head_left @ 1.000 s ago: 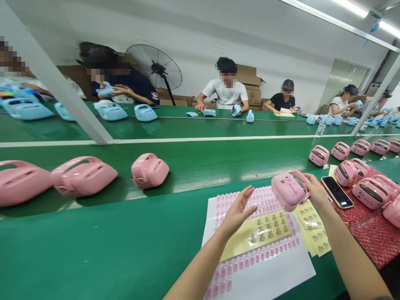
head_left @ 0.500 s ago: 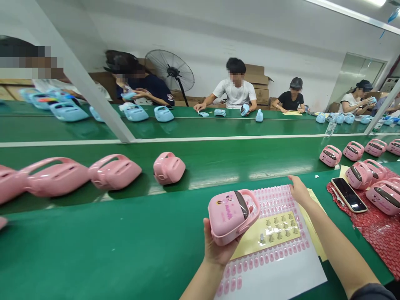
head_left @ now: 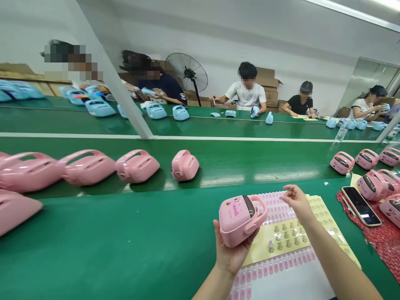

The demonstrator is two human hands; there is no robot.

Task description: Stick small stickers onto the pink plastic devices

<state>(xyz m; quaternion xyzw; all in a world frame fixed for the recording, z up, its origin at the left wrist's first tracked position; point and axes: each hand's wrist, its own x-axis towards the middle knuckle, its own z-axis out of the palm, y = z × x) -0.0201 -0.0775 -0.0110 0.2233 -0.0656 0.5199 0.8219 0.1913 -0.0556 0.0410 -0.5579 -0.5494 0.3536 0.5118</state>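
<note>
My left hand [head_left: 233,254] holds a pink plastic case [head_left: 234,223] from below. The case has a carry handle, a dark window strip and a cartoon print on its top, and it is tilted toward me. Above the far edge of a sheet of small pink oval stickers [head_left: 268,271], my right hand [head_left: 296,202] has its thumb and index finger drawn together. Anything between those fingertips is too small to make out. A yellow strip of printed labels [head_left: 289,237] lies across the sticker sheet. More yellow label sheets [head_left: 328,216] lie partly under my right forearm.
Pink cases [head_left: 137,166] line the green conveyor at left, with others [head_left: 342,162] at right. A phone [head_left: 362,206] rests on red bubble wrap [head_left: 384,246]. Beyond a sloping white post [head_left: 125,83], several co-workers handle blue cases [head_left: 156,111]. A clear bottle [head_left: 341,132] stands there.
My right hand has lifted from the sticker sheet's far edge and drawn its fingertips in. The pink case stays in my left hand. The view has swung left.
</note>
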